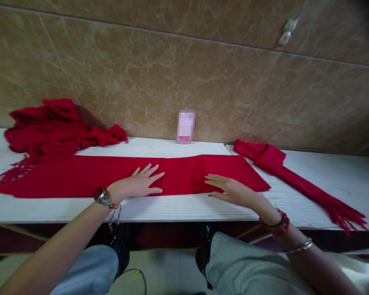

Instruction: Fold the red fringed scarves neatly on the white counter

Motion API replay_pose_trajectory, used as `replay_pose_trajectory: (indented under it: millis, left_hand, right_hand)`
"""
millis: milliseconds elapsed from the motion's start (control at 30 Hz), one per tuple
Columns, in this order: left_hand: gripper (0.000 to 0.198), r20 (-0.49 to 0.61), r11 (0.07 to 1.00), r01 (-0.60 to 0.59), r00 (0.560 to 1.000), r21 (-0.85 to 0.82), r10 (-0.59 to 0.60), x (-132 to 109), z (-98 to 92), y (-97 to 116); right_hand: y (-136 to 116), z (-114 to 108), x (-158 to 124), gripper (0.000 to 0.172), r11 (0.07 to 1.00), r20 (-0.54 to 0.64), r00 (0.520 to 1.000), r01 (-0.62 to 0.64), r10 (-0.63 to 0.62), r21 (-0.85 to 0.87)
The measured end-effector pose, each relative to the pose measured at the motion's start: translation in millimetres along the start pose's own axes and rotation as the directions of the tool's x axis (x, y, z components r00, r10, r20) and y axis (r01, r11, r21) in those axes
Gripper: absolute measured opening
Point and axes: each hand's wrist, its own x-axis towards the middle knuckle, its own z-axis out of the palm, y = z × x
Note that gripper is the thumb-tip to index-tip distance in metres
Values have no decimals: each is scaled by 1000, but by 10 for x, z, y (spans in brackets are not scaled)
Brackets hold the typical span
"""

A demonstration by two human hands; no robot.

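Observation:
A red scarf (80,176) lies flat and lengthwise on the white table, its fringe spread at the left end and its right end cut to a slanted edge. Flat on the middle of it rests my left hand (143,182), fingers spread. My right hand (229,189) touches the cloth farther right, fingers stretched out and palm down. Neither hand holds anything. Behind the left end a heap of crumpled red scarves (52,131) leans against the wall. Another red scarf (283,168), narrowly folded with fringe at its near end, lies to the right.
The white table (178,209) is narrow, with its front edge close to my knees. A blurred pink-and-white upright item (186,127) stands at the tiled wall (160,82). A white fitting (288,31) is fixed higher up. A cable (140,274) runs across the floor.

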Motion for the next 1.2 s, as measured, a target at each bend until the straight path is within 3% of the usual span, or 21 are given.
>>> replay_pose_trajectory:
  millis: [100, 233, 467, 600, 833, 967, 1100, 1200]
  left_hand:
    - [60, -49, 998, -57, 997, 2, 57, 110, -79, 207]
    - [59, -86, 996, -85, 993, -6, 84, 313, -46, 371]
    - [68, 78, 1000, -23, 997, -20, 25, 375, -39, 223]
    - [62, -21, 999, 31, 999, -29, -32, 434, -63, 201]
    - [69, 9, 985, 163, 987, -57, -163, 557, 23, 59]
    - [70, -22, 960, 269, 962, -75, -272, 530, 23, -43]
    - [72, -61, 939, 333, 939, -81, -338, 535, 14, -90]
    - [72, -73, 944, 320, 943, -82, -326, 552, 45, -89]
  right_hand:
    - [-23, 120, -44, 33, 998, -60, 997, 48, -51, -51]
    - [-60, 239, -44, 35, 986, -103, 991, 72, -88, -152]
    - [-115, 157, -7, 30, 988, -93, 993, 54, -67, -142]
    - [-246, 105, 120, 37, 991, -118, 991, 54, -68, -124]
    - [-330, 156, 261, 55, 997, 170, 985, 46, -35, -64]
    - [-289, 65, 297, 55, 1000, 250, 968, 15, -13, -8]
    - [-293, -13, 681, 55, 999, 66, 997, -31, 34, -44]
    - [-310, 119, 1117, 55, 993, -33, 996, -80, 77, -82]
